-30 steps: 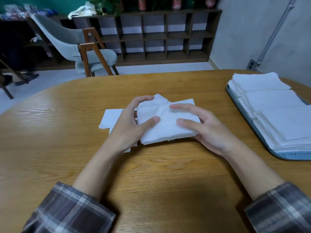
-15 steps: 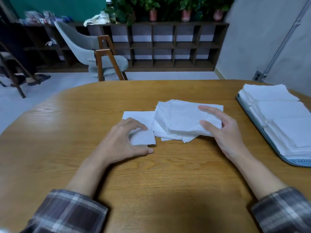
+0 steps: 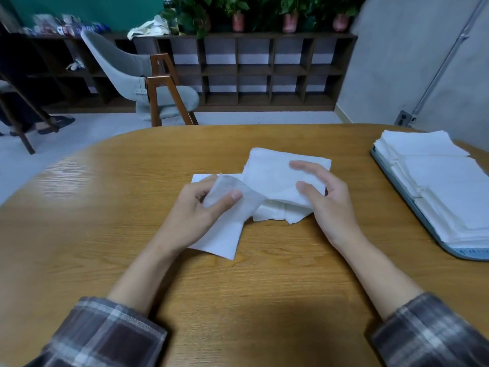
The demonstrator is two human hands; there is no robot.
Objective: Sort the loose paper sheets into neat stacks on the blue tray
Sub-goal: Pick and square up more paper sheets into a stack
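A loose pile of white paper sheets (image 3: 272, 178) lies in the middle of the wooden table (image 3: 105, 221). My left hand (image 3: 195, 215) pinches a single white sheet (image 3: 227, 234) between thumb and fingers, lifted off the table at the pile's left edge. My right hand (image 3: 325, 197) grips the right side of the pile, thumb on top and fingers over the far edge. At the right edge of the table sits the blue tray (image 3: 412, 207) carrying three neat stacks of white sheets (image 3: 444, 181).
One more flat sheet (image 3: 202, 178) peeks out behind my left hand. A grey chair with wooden legs (image 3: 148, 86) stands beyond the table's far edge, with a dark shelf unit (image 3: 254, 70) behind it.
My left hand, flat on a sheet half a second ago, has picked that sheet up. My right hand stays on the pile's right side.
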